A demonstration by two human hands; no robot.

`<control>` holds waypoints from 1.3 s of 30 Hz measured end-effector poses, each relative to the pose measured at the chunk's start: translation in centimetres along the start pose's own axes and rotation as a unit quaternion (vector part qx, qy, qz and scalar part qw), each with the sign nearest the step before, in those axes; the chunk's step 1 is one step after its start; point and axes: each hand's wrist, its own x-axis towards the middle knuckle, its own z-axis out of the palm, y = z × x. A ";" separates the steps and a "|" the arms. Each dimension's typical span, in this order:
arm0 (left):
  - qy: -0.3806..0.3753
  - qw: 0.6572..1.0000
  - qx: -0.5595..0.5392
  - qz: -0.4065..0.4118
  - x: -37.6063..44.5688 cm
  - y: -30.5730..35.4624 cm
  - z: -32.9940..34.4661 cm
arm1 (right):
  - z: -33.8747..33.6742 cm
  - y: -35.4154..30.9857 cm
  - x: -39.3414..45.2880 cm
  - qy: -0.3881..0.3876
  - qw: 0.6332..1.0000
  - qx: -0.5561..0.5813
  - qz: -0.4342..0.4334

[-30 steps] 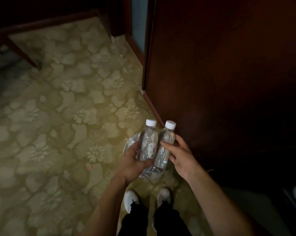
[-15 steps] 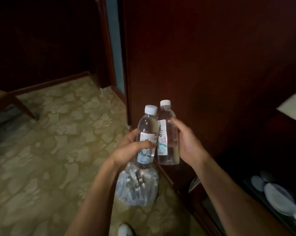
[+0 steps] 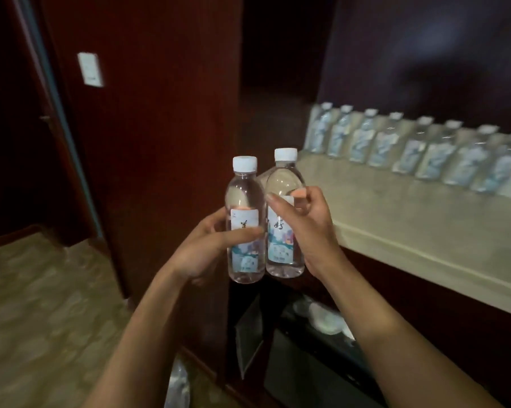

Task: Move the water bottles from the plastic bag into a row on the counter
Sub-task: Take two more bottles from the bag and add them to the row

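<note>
Dark red-brown wood panelling (image 3: 160, 113) fills the upper left of the frame, and a pale counter (image 3: 410, 219) runs along the right. On it stands a row of bottles (image 3: 419, 148), blurred, seemingly 8. At centre frame 2 clear bottles with white caps and pale printed labels are held upright, side by side. The left hand (image 3: 210, 248) grips the left bottle (image 3: 244, 219); the right hand (image 3: 307, 228) grips the right bottle (image 3: 283, 184). A plastic bag (image 3: 177, 384) shows at the bottom edge.
</note>
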 end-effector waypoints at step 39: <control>-0.251 0.967 0.050 -0.013 35.4 -7.2 45.6 | -46.9 -6.3 11.3 0.375 0.915 -0.146 -0.003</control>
